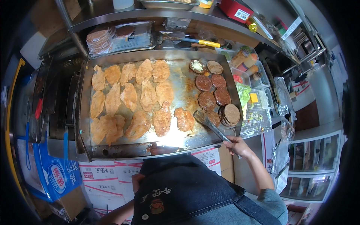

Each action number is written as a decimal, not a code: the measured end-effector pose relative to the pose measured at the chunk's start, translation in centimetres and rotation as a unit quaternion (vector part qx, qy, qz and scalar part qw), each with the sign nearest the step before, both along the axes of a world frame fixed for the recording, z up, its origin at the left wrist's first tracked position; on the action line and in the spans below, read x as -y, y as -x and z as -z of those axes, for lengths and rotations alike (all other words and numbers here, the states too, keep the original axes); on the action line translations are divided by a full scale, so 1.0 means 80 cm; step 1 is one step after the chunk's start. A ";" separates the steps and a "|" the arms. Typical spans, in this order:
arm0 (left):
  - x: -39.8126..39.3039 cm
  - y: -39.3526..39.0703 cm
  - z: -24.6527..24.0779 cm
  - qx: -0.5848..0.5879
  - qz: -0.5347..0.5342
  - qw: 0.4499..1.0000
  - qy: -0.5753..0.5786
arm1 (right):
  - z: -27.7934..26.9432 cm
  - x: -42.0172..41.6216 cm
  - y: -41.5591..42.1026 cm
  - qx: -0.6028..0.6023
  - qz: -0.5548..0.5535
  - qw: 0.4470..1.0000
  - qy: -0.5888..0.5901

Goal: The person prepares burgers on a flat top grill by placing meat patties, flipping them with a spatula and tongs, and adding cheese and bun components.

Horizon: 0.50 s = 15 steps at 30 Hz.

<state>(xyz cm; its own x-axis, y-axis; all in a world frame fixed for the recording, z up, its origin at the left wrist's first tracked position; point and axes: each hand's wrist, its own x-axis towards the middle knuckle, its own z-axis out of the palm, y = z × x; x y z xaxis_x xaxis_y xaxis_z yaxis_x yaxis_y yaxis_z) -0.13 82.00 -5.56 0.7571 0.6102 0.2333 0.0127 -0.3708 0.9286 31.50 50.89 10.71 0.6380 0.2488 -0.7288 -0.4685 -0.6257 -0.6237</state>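
My right hand (236, 146) grips long metal tongs (215, 130) at the griddle's front right. Their head rests against or just over a beef patty (213, 118); touching or not is unclear. Beside it, several browned patties are stacked (231, 115). More patties (207, 100) lie in two rough columns behind, and one at the back carries a pale chopped topping (197, 66). Flat chicken fillets (113, 99) cover the left and middle of the griddle (180, 77). My left hand (137, 181) is low beside the dark apron (180, 185), its fingers mostly hidden.
Behind the griddle are a tray (135, 42) with stacked wrapped patties and a yellow-handled tool (208, 43). Sauce bottles (249, 60), lettuce (243, 94) and cheese (253, 97) stand to the right. A metal shelf (168, 13) overhangs the back. Dark fryer-like wells (60, 92) adjoin the left side.
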 end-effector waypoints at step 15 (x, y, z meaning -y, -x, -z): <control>0.004 -0.008 -0.028 -0.092 0.022 0.993 0.067 | 0.008 -0.013 -0.010 -0.061 -0.123 0.991 0.011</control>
